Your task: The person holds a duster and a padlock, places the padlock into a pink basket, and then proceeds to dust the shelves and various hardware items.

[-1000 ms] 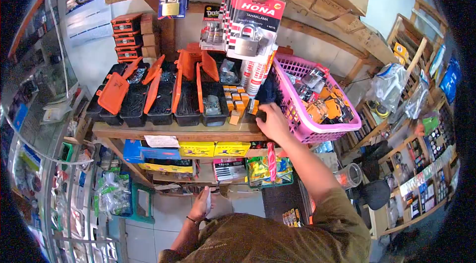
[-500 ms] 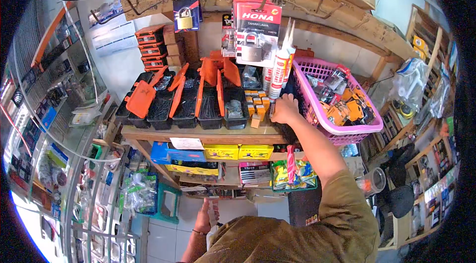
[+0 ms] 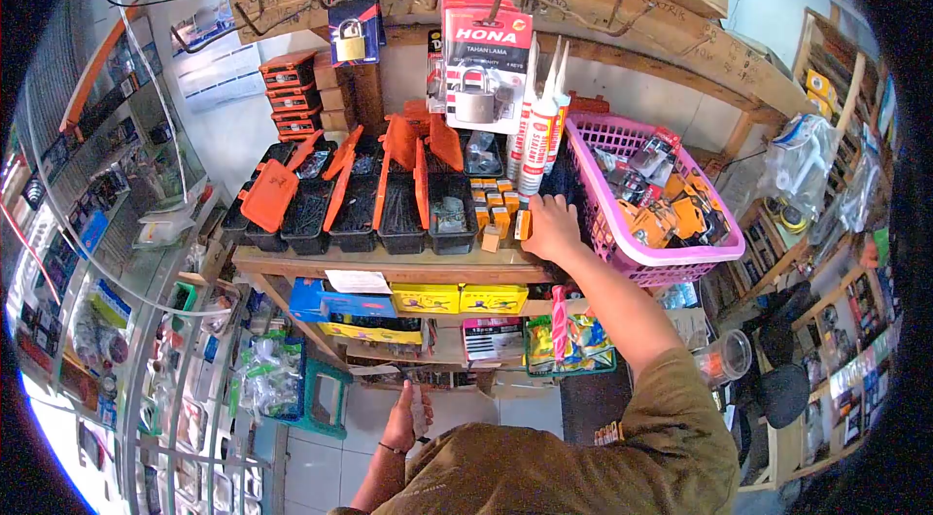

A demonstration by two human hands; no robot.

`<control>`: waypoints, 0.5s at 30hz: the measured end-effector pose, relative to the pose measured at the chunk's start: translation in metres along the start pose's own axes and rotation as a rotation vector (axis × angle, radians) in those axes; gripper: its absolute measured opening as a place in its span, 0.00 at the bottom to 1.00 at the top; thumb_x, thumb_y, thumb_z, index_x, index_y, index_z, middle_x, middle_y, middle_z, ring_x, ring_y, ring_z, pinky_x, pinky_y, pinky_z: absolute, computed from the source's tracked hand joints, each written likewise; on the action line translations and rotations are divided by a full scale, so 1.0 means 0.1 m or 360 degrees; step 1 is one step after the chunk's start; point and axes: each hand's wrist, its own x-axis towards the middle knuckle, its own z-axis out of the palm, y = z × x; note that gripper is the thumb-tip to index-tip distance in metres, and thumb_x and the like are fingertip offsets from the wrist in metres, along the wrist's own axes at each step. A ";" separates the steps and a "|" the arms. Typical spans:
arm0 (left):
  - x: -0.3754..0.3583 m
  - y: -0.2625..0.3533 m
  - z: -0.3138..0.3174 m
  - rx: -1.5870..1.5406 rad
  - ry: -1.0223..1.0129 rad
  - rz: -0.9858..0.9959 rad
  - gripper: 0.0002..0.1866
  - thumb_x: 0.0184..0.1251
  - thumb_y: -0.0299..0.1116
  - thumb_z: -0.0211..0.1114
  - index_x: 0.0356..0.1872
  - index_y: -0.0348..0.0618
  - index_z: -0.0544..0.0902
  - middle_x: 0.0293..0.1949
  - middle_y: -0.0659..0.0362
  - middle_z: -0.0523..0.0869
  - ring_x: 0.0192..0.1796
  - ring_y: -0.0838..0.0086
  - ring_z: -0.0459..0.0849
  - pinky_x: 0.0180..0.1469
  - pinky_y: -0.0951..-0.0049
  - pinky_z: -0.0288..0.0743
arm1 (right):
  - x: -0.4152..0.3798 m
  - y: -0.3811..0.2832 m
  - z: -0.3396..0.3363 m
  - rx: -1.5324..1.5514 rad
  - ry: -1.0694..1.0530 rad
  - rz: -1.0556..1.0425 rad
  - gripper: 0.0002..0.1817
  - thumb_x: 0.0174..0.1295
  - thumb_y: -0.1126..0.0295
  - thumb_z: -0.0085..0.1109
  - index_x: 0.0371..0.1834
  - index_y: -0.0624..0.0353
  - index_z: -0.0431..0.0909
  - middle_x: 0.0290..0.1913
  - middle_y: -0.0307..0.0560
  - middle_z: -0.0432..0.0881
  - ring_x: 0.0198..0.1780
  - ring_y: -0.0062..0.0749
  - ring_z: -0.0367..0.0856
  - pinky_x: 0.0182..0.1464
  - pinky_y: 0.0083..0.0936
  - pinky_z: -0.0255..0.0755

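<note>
My right hand (image 3: 552,225) is closed on a small orange-and-white box (image 3: 523,223) at the shelf's front edge, just below the white sealant tubes (image 3: 536,141). Left of it stand several small orange boxes (image 3: 494,196). The pink basket (image 3: 661,251) with packaged items is to its right. Low in the view, my left hand (image 3: 402,420) is closed around a pale, narrow object (image 3: 419,413) that I cannot make out.
Black bins (image 3: 353,214) with raised orange lids line the wooden shelf (image 3: 389,267). Padlock packs (image 3: 483,78) hang from hooks above. Yellow boxes (image 3: 425,298) sit one level lower. A glass case is at the left.
My right hand now has the small orange-and-white box showing in its fingers, lifted clear of the tubes' bases. The view has shifted slightly. My left hand has turned a little with its object.
</note>
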 end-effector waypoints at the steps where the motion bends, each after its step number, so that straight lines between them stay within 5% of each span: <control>1: -0.01 -0.02 0.00 0.0005 -0.0015 0.0017 0.27 0.62 0.58 0.46 0.41 0.42 0.76 0.24 0.65 0.71 0.24 0.77 0.71 0.25 0.77 0.67 | -0.01 -0.01 0.02 0.0028 0.0073 -0.0001 0.32 0.32 0.62 0.69 0.42 0.59 0.66 0.41 0.49 0.71 0.48 0.43 0.67 0.46 0.38 0.62; 11: -0.12 0.01 0.11 0.0189 0.0108 -0.0009 0.28 0.62 0.57 0.47 0.47 0.42 0.73 0.24 0.65 0.71 0.24 0.78 0.72 0.26 0.77 0.67 | 0.03 0.06 0.14 0.0196 0.0114 -0.0177 0.40 0.28 0.51 0.72 0.44 0.58 0.63 0.40 0.49 0.71 0.46 0.42 0.71 0.44 0.38 0.64; 15: -0.01 -0.12 -0.05 0.0019 -0.0036 -0.0020 0.28 0.62 0.57 0.47 0.47 0.42 0.73 0.25 0.65 0.72 0.24 0.78 0.72 0.26 0.76 0.68 | -0.04 0.10 0.17 0.0270 0.0174 -0.0267 0.35 0.32 0.54 0.71 0.42 0.56 0.63 0.38 0.47 0.72 0.43 0.42 0.73 0.41 0.38 0.64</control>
